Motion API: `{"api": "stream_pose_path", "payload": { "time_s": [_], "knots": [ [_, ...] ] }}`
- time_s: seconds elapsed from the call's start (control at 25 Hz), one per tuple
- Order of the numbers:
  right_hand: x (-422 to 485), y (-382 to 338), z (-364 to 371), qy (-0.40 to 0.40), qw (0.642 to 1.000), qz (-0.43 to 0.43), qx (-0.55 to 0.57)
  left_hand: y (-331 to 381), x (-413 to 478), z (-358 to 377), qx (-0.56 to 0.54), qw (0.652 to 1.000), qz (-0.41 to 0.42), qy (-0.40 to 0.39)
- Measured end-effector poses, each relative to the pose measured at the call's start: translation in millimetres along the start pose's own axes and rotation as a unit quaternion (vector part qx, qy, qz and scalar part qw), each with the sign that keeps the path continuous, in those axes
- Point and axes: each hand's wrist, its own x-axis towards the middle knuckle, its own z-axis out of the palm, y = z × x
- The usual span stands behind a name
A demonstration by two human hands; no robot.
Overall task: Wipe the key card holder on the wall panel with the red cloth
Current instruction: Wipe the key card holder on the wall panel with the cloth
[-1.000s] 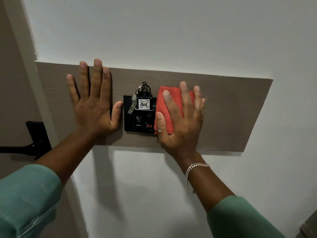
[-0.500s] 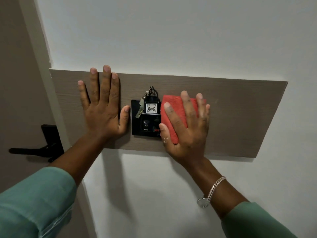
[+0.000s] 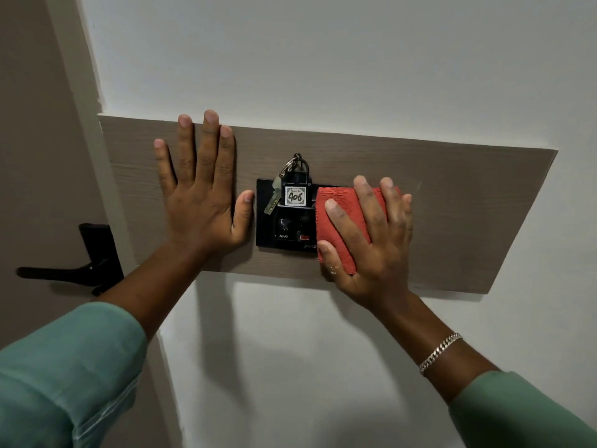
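Observation:
A black key card holder (image 3: pixel 284 227) is fixed on a brown wood-grain wall panel (image 3: pixel 452 202). A black tag numbered 406 (image 3: pixel 295 196) with a key ring and key sits in its top slot. My right hand (image 3: pixel 371 240) presses a folded red cloth (image 3: pixel 342 208) flat over the holder's right edge. My left hand (image 3: pixel 203 192) lies flat and spread on the panel just left of the holder, its thumb close to the holder's left edge.
A white wall (image 3: pixel 323 59) surrounds the panel. At the left stands a taupe door with a black lever handle (image 3: pixel 80 270) beside a pale door frame (image 3: pixel 84 92).
The view has shifted so the panel sits further right. My right hand with the cloth has slid slightly down along the holder's right edge. The left hand stays flat on the panel.

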Motion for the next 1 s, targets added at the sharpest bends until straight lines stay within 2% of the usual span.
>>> {"api": "stream_pose_path", "payload": {
  "time_s": [0.12,0.16,0.2,0.32,0.36,0.48,0.52,0.56,0.72,0.76,0.88,0.92,1.0],
  "knots": [
    [15,-27,3,0.025,0.994,0.107,0.028,-2,0,0,0.005,1.000,0.000,-0.002],
    [16,-32,4,0.024,0.992,0.115,0.036,-2,0,-1,0.006,1.000,-0.001,-0.002],
    [13,-30,4,0.018,0.995,0.096,0.036,-2,0,-1,0.004,1.000,0.000,-0.004],
    [-4,2,-3,-0.015,0.999,-0.037,0.004,-1,1,0,-0.001,1.000,-0.002,-0.007],
    [-4,6,-4,-0.021,0.999,-0.041,0.006,-1,0,0,0.001,1.000,-0.003,-0.007],
    [15,-21,0,0.014,0.995,0.093,0.044,-3,-1,0,-0.003,1.000,-0.002,-0.011],
    [21,-30,2,0.024,0.992,0.110,0.053,-2,-1,-1,-0.004,1.000,-0.002,-0.011],
    [22,-31,2,0.027,0.993,0.097,0.055,-2,-1,-2,-0.005,1.000,-0.001,-0.010],
    [2,7,-3,0.007,0.998,-0.055,0.008,-2,0,-1,-0.009,1.000,0.000,-0.009],
    [0,9,-3,0.008,0.999,-0.051,0.005,-2,-1,-1,-0.007,1.000,-0.001,-0.007],
    [11,-14,4,0.040,0.997,0.065,0.027,-2,-1,-1,-0.011,1.000,0.002,-0.012],
    [13,-19,5,0.037,0.996,0.073,0.031,-2,-1,-1,-0.009,1.000,0.001,-0.013],
    [2,-13,4,0.010,1.000,0.010,0.019,-2,-1,-2,-0.011,1.000,-0.001,-0.018]
  ]
}}
